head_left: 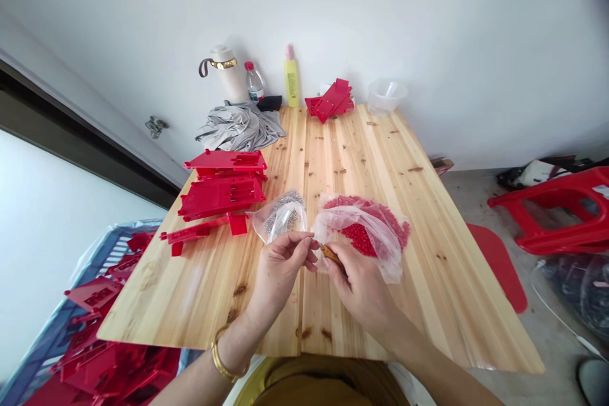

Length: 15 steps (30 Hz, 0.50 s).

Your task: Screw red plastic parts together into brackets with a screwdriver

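Near the middle of the wooden table, my left hand point(284, 266) pinches something too small to make out, fingertips together. My right hand point(356, 282) is closed round a tool with an orange-brown handle point(332, 255), its tip meeting the left fingertips. Just behind the hands lie a clear bag of small metal parts point(285, 212) and, to the right, an open clear bag of small red pieces point(364, 228). Red plastic panels point(221, 193) are stacked at the left.
The wooden table point(423, 304) also bears a grey cloth point(240, 127), a jug point(226, 73), bottles, more red panels point(333, 101) and a clear tub point(386, 96). A blue basket point(47, 336) of red parts stands lower left; a red stool point(561, 209) is right.
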Motion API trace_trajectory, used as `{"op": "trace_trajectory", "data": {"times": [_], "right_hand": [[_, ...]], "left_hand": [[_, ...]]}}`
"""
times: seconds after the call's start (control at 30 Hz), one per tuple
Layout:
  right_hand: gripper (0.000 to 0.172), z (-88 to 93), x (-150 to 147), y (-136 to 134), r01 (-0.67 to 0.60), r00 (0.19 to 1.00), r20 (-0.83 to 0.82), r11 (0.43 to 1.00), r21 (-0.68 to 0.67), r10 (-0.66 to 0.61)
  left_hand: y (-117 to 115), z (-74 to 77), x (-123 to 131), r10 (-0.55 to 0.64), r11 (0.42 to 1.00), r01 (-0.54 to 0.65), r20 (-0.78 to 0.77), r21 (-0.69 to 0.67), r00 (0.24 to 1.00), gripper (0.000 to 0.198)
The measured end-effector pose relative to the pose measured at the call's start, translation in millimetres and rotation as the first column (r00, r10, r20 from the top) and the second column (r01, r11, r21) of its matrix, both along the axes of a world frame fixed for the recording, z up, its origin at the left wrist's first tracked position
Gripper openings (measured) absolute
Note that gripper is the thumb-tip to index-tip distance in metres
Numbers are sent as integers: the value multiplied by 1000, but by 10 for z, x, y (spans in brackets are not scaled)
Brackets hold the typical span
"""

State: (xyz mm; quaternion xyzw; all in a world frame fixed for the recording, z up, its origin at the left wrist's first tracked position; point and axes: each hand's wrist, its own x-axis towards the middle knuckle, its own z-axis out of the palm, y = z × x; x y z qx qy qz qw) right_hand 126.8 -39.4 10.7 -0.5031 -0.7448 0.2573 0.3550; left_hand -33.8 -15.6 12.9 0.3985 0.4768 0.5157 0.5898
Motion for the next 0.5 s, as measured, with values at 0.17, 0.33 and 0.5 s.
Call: {"op": "trace_trajectory", "data": {"times": [0.17, 0.33, 0.5], "right_hand": [[16, -18, 29, -9, 4, 1000, 8, 1000, -8, -4], [18, -47, 40, -12, 19, 999, -32, 1000, -18, -20], [17, -9, 101, 7, -39, 985, -173, 997, -61, 28]], "left_hand": [[-18, 39, 40, 0, 1000, 0, -40, 17, 999, 23], [-29, 28, 50, 23, 995, -4, -190, 99, 982, 22], [-29, 40, -5, -96, 991, 110, -169, 74, 981, 22]]}}
